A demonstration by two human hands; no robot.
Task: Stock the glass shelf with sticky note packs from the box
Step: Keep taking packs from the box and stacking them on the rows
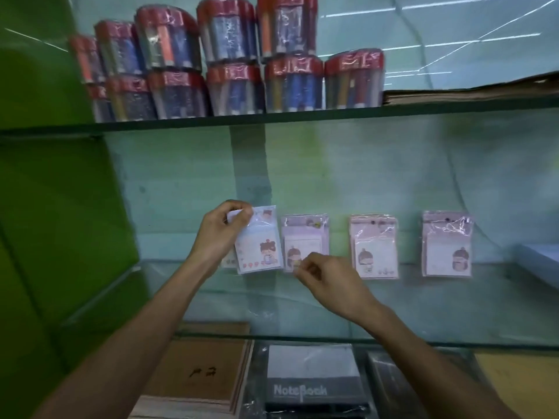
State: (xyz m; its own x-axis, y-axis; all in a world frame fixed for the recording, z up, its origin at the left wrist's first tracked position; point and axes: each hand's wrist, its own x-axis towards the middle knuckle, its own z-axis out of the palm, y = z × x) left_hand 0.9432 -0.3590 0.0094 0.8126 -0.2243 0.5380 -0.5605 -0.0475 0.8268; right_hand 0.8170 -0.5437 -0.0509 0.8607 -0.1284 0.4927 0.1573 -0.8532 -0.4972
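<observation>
Green glossy side panel (54,207) on the left, pale teal back wall. Upper glass shelf (272,117) carries shrink-wrapped cylindrical tubs with red lids (230,58), stacked two high, crinkly film; flat brown cardboard (472,92) lies to their right. On the middle glass shelf (453,297) the left hand (219,234) grips the top corner of a sticky note pack (260,243), fingers curled round it, thumb on the front; the pack is upright, slightly tilted, clear crinkled sleeve, cartoon girl print, bottom edge at the glass. Just right of it a second pack (304,234) leans on the wall. The right hand (329,282) is at that pack's lower edge, fingers curled in a pinch; cannot tell whether it actually holds anything. Further right, two more pink packs (374,246) and (447,243) stand well apart, same rectangular shape. Below the glass: brown kraft notebooks (196,379) and a grey wrapped pad marked "NoteBook" (311,376).
</observation>
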